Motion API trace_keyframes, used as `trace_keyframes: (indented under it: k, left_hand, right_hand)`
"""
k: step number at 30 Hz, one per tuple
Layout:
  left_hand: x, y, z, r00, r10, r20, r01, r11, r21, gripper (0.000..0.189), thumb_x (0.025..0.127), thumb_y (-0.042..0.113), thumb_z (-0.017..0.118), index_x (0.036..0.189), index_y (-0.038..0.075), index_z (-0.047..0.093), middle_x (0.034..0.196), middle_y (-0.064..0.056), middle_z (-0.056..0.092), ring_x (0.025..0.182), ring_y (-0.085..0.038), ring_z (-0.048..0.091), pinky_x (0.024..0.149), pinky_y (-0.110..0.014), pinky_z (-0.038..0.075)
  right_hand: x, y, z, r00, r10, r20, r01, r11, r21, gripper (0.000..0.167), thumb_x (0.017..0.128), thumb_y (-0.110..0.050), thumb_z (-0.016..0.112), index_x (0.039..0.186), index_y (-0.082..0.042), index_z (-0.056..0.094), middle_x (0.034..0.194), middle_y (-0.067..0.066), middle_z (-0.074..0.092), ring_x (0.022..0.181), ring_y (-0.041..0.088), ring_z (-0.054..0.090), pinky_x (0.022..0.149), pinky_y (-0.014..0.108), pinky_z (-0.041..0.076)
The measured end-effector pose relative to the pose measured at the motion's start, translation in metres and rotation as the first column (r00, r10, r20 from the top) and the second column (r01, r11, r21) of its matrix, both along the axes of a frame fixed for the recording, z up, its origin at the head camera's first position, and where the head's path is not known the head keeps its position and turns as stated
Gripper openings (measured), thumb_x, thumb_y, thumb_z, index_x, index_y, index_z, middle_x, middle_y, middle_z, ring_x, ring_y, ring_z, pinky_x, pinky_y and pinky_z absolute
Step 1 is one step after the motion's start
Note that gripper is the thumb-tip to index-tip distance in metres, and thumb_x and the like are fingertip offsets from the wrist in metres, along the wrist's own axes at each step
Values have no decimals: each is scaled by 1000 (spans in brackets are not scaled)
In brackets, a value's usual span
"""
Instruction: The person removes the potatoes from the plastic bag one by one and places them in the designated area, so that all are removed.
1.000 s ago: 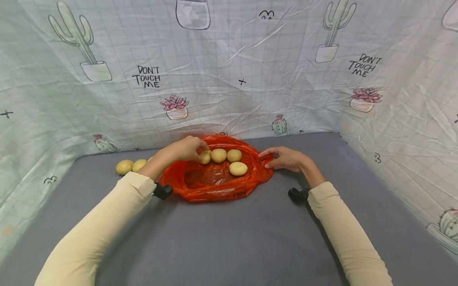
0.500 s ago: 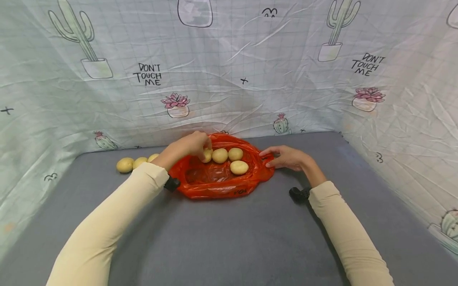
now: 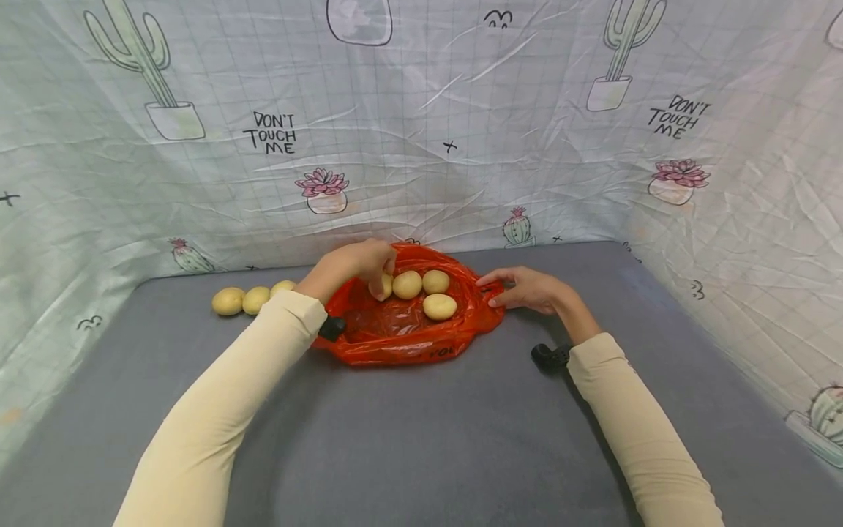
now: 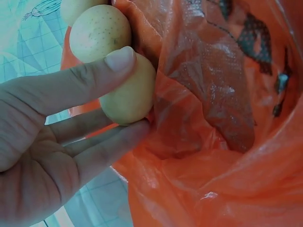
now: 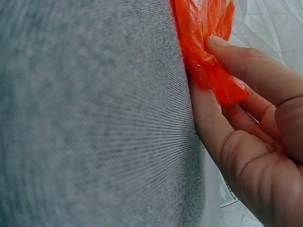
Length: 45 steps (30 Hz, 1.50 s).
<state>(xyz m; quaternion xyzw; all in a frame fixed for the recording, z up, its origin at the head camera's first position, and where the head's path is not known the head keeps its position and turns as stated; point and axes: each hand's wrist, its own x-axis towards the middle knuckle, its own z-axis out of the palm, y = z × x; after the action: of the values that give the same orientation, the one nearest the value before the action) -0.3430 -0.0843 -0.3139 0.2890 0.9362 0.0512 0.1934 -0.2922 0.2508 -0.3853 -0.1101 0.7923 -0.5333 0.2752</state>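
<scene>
A red plastic bag (image 3: 388,355) lies with its mouth spread wide at the back of the table. My left hand (image 3: 358,263) reaches over its left side and holds a potato (image 4: 130,94), thumb on top and fingers underneath. Two potatoes sit in a row to the right of that one, including a round potato (image 3: 407,285); a paler potato (image 3: 440,307) lies just in front of them in the bag. At the bag's right end, my right hand (image 3: 530,289) pinches the gathered red plastic (image 5: 203,56) between thumb and fingers.
Left of the bag, three potatoes (image 3: 228,301) line up on the grey table (image 3: 421,439), the nearest to the bag partly covered by the left forearm. A cactus-print cloth (image 3: 395,132) hangs close behind and along the sides.
My left hand and forearm have shifted right, farther over the bag, with the potato still held and now more covered by the fingers. The right hand keeps its place on the bag.
</scene>
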Motion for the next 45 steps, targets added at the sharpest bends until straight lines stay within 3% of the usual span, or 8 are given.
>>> trace_keyframes:
  k: [5,11,22,34,42,45]
  left_hand:
    - [4,-2,2,1000,24,18,-24,1000,-4,52,78,10,89,124,6,65,120,-13,60,108,-28,51,93,-40,49]
    - [2,-4,1,1000,-24,11,25,998,-59,64,78,12,89,136,6,64,132,-13,62,124,-31,50,107,-45,44]
    - [0,-5,-8,997,-68,-43,68,998,3,65,75,15,92,133,3,65,124,-13,66,113,-29,56,101,-42,48]
    - [2,-6,-4,998,-10,-57,12,999,34,69,72,13,94,131,-3,59,127,-17,63,115,-31,57,103,-44,47]
    - [9,-12,-16,998,2,-61,5,993,115,67,68,9,96,120,3,54,115,-15,64,105,-29,58,95,-43,51]
    - [13,-16,-22,997,-17,-81,29,987,157,67,67,7,95,121,2,57,116,-16,65,106,-31,59,96,-45,51]
  right_hand:
    - [-1,-2,1,1000,-3,-3,3,1000,14,53,97,1,66,147,-2,50,157,19,36,126,24,51,96,31,52]
    - [0,-5,1,1000,-12,1,11,1000,14,53,96,2,66,146,-2,51,156,19,37,123,23,52,94,29,53]
    - [1,1,6,1000,-7,-18,8,998,61,54,97,-2,66,148,-2,49,158,19,35,130,27,48,97,31,51]
    - [-3,-4,15,1000,1,-13,1,996,88,53,98,-3,65,148,-3,48,159,18,33,133,28,45,100,33,50]
    - [-2,-6,11,1000,-5,-3,5,994,113,52,98,-3,66,147,-5,50,158,17,35,129,26,47,98,33,50]
    - [-1,-7,8,1000,-6,3,6,994,106,52,98,-3,66,147,-4,50,157,17,35,126,26,49,96,32,51]
